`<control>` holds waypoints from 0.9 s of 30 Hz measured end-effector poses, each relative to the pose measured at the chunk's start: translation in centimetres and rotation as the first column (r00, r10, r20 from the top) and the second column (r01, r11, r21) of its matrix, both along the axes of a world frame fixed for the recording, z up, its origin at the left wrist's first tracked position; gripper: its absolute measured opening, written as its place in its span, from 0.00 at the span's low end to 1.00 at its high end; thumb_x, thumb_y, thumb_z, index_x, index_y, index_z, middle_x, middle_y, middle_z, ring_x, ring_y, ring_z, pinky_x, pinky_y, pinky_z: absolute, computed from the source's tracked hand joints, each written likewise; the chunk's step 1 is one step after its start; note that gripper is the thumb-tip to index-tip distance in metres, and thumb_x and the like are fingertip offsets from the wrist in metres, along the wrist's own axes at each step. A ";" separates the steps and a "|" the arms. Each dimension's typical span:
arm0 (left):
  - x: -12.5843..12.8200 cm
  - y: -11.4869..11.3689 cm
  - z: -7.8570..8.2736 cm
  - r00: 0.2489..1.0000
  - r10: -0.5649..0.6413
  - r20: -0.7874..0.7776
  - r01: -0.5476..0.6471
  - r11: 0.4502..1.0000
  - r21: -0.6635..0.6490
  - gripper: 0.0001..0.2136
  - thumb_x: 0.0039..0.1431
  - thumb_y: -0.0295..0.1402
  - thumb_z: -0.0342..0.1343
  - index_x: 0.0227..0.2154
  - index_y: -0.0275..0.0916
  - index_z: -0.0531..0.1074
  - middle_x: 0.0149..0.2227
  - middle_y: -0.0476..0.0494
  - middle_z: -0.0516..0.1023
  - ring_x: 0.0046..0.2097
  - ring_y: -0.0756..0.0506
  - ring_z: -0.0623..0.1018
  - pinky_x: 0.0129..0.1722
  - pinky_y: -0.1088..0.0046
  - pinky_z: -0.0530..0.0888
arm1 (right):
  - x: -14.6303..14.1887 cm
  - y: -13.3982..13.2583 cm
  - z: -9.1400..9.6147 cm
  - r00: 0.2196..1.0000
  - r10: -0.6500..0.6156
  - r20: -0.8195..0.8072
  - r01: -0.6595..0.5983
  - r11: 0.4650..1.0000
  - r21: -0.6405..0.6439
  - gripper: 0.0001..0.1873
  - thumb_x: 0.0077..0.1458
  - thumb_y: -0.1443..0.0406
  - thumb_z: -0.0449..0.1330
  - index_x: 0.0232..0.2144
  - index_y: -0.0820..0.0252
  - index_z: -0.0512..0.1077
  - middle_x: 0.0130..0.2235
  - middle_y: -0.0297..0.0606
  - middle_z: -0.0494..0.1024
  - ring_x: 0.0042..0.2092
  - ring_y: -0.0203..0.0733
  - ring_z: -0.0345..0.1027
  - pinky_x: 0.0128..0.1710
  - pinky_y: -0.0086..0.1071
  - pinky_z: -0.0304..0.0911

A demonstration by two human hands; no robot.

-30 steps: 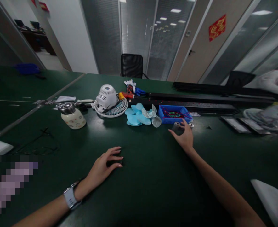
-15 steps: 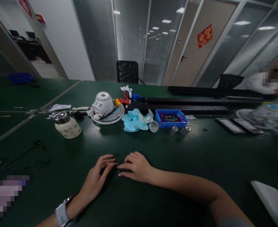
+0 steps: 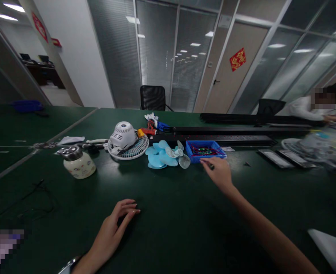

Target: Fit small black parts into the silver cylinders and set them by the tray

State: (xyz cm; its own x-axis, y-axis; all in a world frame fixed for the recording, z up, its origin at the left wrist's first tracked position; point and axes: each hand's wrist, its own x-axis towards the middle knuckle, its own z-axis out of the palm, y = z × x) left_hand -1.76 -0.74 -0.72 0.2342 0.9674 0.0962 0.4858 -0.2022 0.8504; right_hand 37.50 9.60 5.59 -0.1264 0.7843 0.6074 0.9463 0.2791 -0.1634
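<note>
My left hand (image 3: 115,226) rests near the table's front, its fingers loosely stretched and a little apart, with nothing in them. Farther out to the right, my right hand (image 3: 219,174) is at the front side of a blue plastic tray (image 3: 195,158). Its fingers are bent together over the place where two small metal cylinders stood; the hand covers them, so any hold is hidden. Coloured wires (image 3: 204,151) lie in the tray. Light-blue fan blades (image 3: 162,154) and a clear fan blade (image 3: 184,161) lie just left of the tray.
A white fan body (image 3: 123,135) sits on its round grille (image 3: 136,151). Left of it stands a cream jar with a metal lid (image 3: 80,166). Behind are an orange power drill (image 3: 149,131) and long black rails (image 3: 227,140). A person in white (image 3: 300,108) sits at right.
My right hand has gone from beside my left hand out to the front of the blue tray, covering the metal cylinders. The left hand stays put on the table; the view has tilted up slightly.
</note>
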 end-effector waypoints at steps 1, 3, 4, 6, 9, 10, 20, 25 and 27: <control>0.0 0.0 0.0 1.000 0.001 0.004 -0.001 1.000 -0.005 0.13 0.67 0.41 0.47 0.51 0.45 0.61 0.46 0.43 0.82 0.49 0.42 0.80 0.50 0.59 0.76 | 1.7 0.6 0.2 0.997 -0.075 0.006 0.075 0.997 0.001 0.14 0.60 0.59 0.56 0.38 0.59 0.79 0.33 0.41 0.80 0.36 0.45 0.71 0.38 0.37 0.58; 0.1 0.0 0.1 1.000 0.002 0.007 -0.002 1.000 -0.013 0.13 0.67 0.41 0.47 0.51 0.45 0.61 0.46 0.43 0.82 0.50 0.42 0.80 0.51 0.59 0.76 | 3.9 1.4 0.0 0.987 -0.159 0.025 0.159 0.987 -0.022 0.15 0.59 0.58 0.55 0.38 0.60 0.79 0.34 0.42 0.80 0.36 0.46 0.71 0.38 0.37 0.59; 0.1 0.0 0.2 1.000 0.002 0.007 -0.002 1.000 -0.014 0.13 0.67 0.41 0.47 0.51 0.45 0.61 0.45 0.43 0.82 0.50 0.42 0.80 0.51 0.58 0.75 | 4.6 1.6 -0.3 0.984 -0.172 0.037 0.174 0.984 -0.040 0.16 0.59 0.58 0.55 0.38 0.60 0.79 0.34 0.42 0.81 0.36 0.46 0.71 0.37 0.37 0.59; 0.1 0.0 0.3 1.000 0.003 0.004 -0.003 1.000 -0.011 0.13 0.67 0.41 0.47 0.51 0.45 0.61 0.45 0.43 0.82 0.49 0.41 0.80 0.51 0.58 0.75 | 5.1 1.7 -1.1 0.983 -0.174 0.051 0.177 0.981 -0.073 0.16 0.59 0.57 0.55 0.38 0.59 0.79 0.33 0.41 0.81 0.35 0.46 0.71 0.36 0.36 0.59; 0.1 -0.2 0.4 1.000 0.012 0.003 -0.012 1.000 0.003 0.13 0.67 0.40 0.48 0.51 0.45 0.62 0.45 0.43 0.82 0.49 0.41 0.80 0.50 0.59 0.76 | 4.9 1.7 -1.9 0.985 -0.167 0.039 0.170 0.980 -0.100 0.17 0.59 0.57 0.53 0.38 0.57 0.79 0.31 0.38 0.80 0.32 0.44 0.71 0.33 0.35 0.58; 0.1 -0.2 0.4 1.000 0.016 0.003 -0.016 1.000 0.007 0.13 0.66 0.40 0.48 0.51 0.45 0.63 0.45 0.43 0.82 0.49 0.41 0.81 0.50 0.59 0.76 | 4.8 1.7 -2.1 0.985 -0.173 0.029 0.175 0.979 -0.102 0.17 0.59 0.57 0.53 0.39 0.57 0.79 0.30 0.38 0.80 0.32 0.44 0.71 0.32 0.35 0.59; 0.4 -0.3 0.6 1.000 0.013 -0.001 -0.013 1.000 -0.007 0.13 0.67 0.41 0.47 0.50 0.44 0.62 0.46 0.40 0.81 0.49 0.41 0.80 0.50 0.57 0.76 | 5.0 1.6 -2.2 0.969 -0.245 -0.016 0.241 0.962 -0.124 0.19 0.59 0.55 0.52 0.40 0.57 0.78 0.33 0.40 0.80 0.32 0.45 0.72 0.30 0.34 0.60; 0.4 -0.4 0.7 1.000 0.003 -0.006 -0.003 1.000 0.012 0.12 0.67 0.40 0.48 0.50 0.44 0.62 0.46 0.40 0.80 0.48 0.41 0.80 0.50 0.55 0.76 | 4.8 1.3 -2.2 0.974 -0.228 0.003 0.226 0.965 -0.133 0.19 0.60 0.56 0.51 0.41 0.57 0.78 0.36 0.42 0.80 0.34 0.45 0.72 0.33 0.34 0.61; 0.3 -0.3 0.5 1.000 -0.005 -0.007 0.005 1.000 0.020 0.12 0.67 0.40 0.48 0.50 0.44 0.63 0.47 0.39 0.79 0.49 0.41 0.80 0.50 0.55 0.76 | 4.6 1.2 -2.2 0.972 -0.236 0.008 0.235 0.963 -0.132 0.20 0.60 0.55 0.50 0.41 0.57 0.78 0.36 0.42 0.80 0.35 0.46 0.72 0.33 0.35 0.61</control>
